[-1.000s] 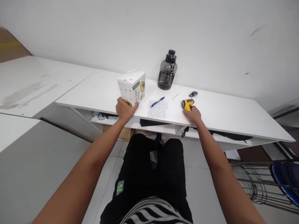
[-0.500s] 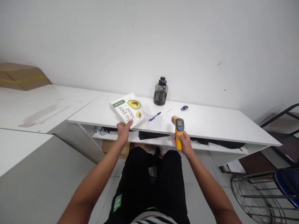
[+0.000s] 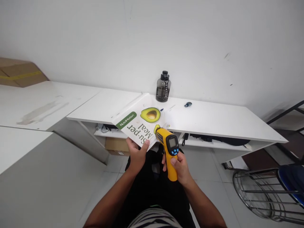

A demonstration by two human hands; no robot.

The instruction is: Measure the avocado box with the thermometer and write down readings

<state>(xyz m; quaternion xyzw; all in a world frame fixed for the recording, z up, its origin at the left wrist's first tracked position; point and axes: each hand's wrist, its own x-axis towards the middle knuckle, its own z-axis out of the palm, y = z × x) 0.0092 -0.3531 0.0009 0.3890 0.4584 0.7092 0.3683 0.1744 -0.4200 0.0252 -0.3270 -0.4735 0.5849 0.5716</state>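
Note:
My left hand point(image 3: 138, 155) grips the near edge of a white box point(image 3: 135, 125) printed with avocados and "NutriMotion Su-per Meal". The box is held tilted above the front of the desk. Wrapped around the handle of a yellow infrared thermometer point(image 3: 169, 152), my right hand point(image 3: 178, 164) has its thumb near the blue buttons. The thermometer's nose points up and left, close to the lower right part of the box. Mostly hidden behind the box, a blue pen point(image 3: 161, 110) shows only one end.
A dark translucent bottle point(image 3: 162, 87) stands against the wall. To its right lies a small dark blue object point(image 3: 188, 104). Under the white desk point(image 3: 220, 118) is a shelf with black items. A cardboard box point(image 3: 22, 72) sits far left; a metal-framed stool point(image 3: 263, 193) stands right.
Both hands have come closer to my body and toward each other, bringing the box and thermometer nearer. The thermometer has swung left to the box, which now covers most of the pen and paper.

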